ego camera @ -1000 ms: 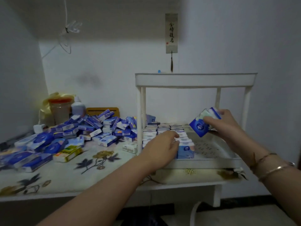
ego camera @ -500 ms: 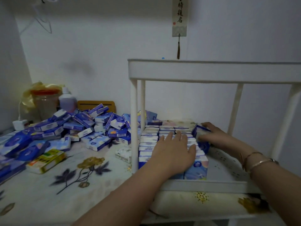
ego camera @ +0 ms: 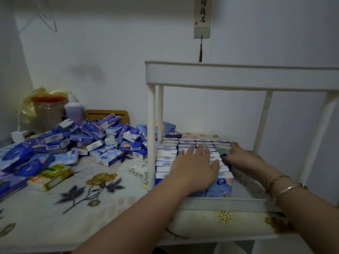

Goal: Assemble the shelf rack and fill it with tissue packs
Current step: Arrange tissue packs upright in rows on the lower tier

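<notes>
Now tucked in at three o'clock of the packed rows (ego camera: pixel 176 154): new pack (ego camera: pixel 224 150), right hand (ego camera: pixel 240 156) gripping it; left hand (ego camera: pixel 196 165) flat, steadying. More filling ahead.

Surface: a table (ego camera: pixel 45 222) covered with a pale cloth printed with dark leaves and gold flowers.
Back left corner: a clear jar with a red lid (ego camera: pixel 49 112), a yellow plastic bag (ego camera: pixel 39 92) bunched behind it.
Beside the jar: a white bottle (ego camera: pixel 74 109) just to its right, label too dim to read.
Against the wall: a low wooden frame (ego camera: pixel 107 114) standing behind the heap of packs.
Far left edge: a white plug adapter (ego camera: pixel 19 135) with a cord rising from it.
Near front left: a yellow and green box (ego camera: pixel 53 176) lying flat on the cloth.
Wall: a hanging scroll (ego camera: pixel 202 17) with dark characters and a tassel below; a wire hanger (ego camera: pixel 48 21) at upper left.
</notes>
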{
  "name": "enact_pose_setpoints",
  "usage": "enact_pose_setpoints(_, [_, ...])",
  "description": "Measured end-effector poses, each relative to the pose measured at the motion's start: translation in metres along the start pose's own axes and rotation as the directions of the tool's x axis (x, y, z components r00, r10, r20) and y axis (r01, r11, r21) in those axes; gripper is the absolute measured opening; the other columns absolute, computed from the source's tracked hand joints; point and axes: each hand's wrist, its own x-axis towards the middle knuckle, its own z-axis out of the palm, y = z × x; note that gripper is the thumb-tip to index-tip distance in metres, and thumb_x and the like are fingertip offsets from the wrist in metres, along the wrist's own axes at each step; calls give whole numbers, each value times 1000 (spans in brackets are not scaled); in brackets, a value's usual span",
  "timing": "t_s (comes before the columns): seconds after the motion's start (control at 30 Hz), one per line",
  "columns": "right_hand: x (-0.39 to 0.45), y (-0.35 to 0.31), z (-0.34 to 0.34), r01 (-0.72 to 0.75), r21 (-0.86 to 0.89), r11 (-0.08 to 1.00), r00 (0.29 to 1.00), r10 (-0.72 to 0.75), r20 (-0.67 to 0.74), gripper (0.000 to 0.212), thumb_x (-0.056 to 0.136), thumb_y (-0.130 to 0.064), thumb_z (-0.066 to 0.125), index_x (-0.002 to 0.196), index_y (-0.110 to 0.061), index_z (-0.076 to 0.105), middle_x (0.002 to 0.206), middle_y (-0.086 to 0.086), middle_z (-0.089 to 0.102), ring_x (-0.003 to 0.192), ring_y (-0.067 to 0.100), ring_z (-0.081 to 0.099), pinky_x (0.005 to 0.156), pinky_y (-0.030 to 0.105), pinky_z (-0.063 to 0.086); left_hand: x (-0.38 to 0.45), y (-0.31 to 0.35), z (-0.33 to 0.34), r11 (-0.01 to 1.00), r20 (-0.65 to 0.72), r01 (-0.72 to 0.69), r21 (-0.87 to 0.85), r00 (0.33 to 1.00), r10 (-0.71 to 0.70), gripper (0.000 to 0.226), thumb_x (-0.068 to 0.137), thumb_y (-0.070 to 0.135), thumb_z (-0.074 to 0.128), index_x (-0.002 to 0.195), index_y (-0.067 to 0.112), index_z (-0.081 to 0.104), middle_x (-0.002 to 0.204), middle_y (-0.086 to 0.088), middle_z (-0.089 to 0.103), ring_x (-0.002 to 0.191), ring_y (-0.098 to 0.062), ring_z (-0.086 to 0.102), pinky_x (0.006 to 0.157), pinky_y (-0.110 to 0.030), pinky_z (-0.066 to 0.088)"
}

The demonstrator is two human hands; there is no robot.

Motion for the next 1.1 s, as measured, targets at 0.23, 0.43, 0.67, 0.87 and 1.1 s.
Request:
enact_pose_setpoints(0.23, [-11, 0, -4, 7, 19, 1000, 999, -7, 39, 79, 85, -5, 66, 145, -5, 15, 134, 21, 49, 117, 32, 53, 92, 37, 48, -2, 0, -1, 988, -106, 15, -156, 994, -32, 40, 101, 34, 27, 122, 11, 51, 136, -14, 50, 129, -33, 42, 100, -42, 36])
enact_pose_setpoints(0.43, [-62, -11, -20, 142, -111, 984, 977, -157, -145, 53, 90, -3, 50, 139, -6, 31, 133, 15, 49, 109, 25, 53, 75, 28, 42, -20, 0, -18, 880, -264, -93, -465, 964, -37, 35, 99, 16, 38, 130, 15, 55, 133, -6, 56, 121, -19, 51, 93, -19, 36])
enact_pose_setpoints(0.67, [-145, -47, -7, 520, -124, 845, 784, -530, -323, 29, 81, 2, 46, 76, -20, 64, 85, 0, 67, 76, 15, 59, 61, 26, 45, -81, -22, -49, 781, -447, -186, -595, 885, -129, 38, 87, -4, 38, 87, 17, 70, 94, -8, 70, 83, -24, 68, 79, -38, 55])
enact_pose_setpoints(0.87, [-198, -104, 55, 687, -75, 723, 706, -688, -166, 29, 82, -1, 47, 71, -22, 64, 75, -8, 65, 60, -4, 51, 53, 12, 32, -126, -81, -50, 679, -478, -145, -720, 813, -333, 37, 79, -11, 40, 64, 5, 70, 72, -9, 71, 73, -21, 68, 71, -29, 56])
enact_pose_setpoints(1.1, [-186, -152, 147, 723, 27, 690, 690, -724, 1, 22, 85, -6, 51, 76, -20, 65, 67, -9, 57, 57, -4, 49, 52, 12, 33, -160, -186, -21, 757, -516, 129, -640, 658, -549, 34, 84, 0, 43, 66, 20, 64, 70, -3, 66, 58, -19, 59, 61, -37, 52])
